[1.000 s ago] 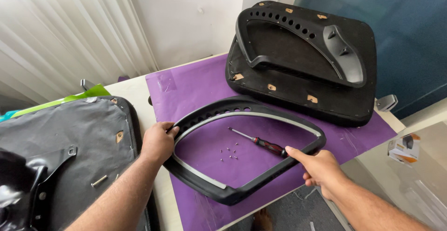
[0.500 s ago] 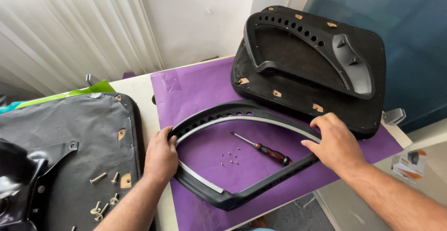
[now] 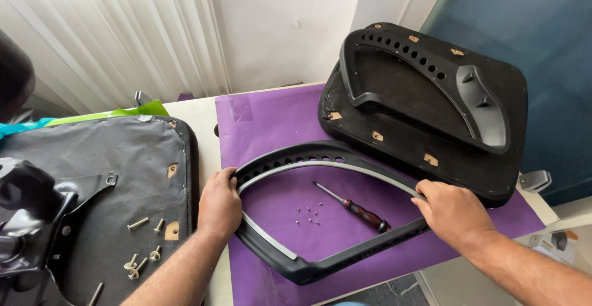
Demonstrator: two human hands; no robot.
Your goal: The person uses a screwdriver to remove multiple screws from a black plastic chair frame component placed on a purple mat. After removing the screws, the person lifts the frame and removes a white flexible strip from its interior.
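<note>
From the head camera, the person is gripping a curved black plastic chair frame [image 3: 320, 220] with both hands. The left hand [image 3: 219, 206] is closing around the frame's left bend, and the right hand [image 3: 453, 210] is clamping over its right corner. The frame is lying flat on a purple paper sheet [image 3: 271, 121] covering the pale counter [image 3: 197, 112]. Inside the frame's opening, a red-and-black-handled screwdriver [image 3: 354, 207] is resting beside a scatter of tiny silver screws [image 3: 308, 213] (too small to count). Behind it, a black upholstered seat cushion [image 3: 431, 139] is carrying a second black frame [image 3: 431, 84]. To the left, a grey fabric-backed seat panel [image 3: 92, 176] is holding loose metal bolts [image 3: 145, 247].
</note>
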